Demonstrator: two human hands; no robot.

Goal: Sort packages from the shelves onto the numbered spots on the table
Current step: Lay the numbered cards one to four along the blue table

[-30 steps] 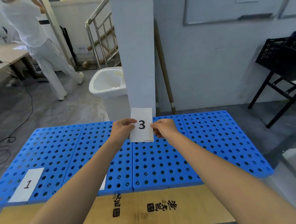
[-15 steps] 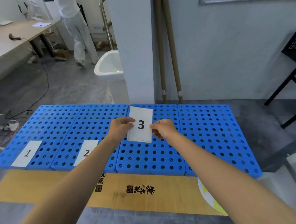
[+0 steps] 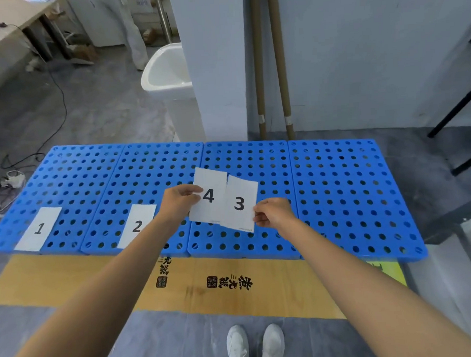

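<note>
Four blue perforated panels (image 3: 338,189) form a low platform in front of me. White paper cards marked 1 (image 3: 38,228) and 2 (image 3: 137,225) lie on the two left panels. Above the third panel, my left hand (image 3: 179,201) pinches a card marked 4 (image 3: 209,195) by its left edge. My right hand (image 3: 273,212) pinches a card marked 3 (image 3: 239,202) by its right edge. The two cards overlap slightly. No packages or shelves are in view.
Flattened brown cardboard (image 3: 234,285) lies on the floor before the platform, my white shoes (image 3: 255,346) behind it. A white pillar (image 3: 212,62), two cardboard tubes (image 3: 270,62) and a white bin (image 3: 167,72) stand behind. Cables (image 3: 10,176) at left; black stand legs (image 3: 459,106) at right.
The single stack showing 3 has been split: card 4 is now exposed in my left hand, card 3 drawn right in my right hand. My view has tilted down.
</note>
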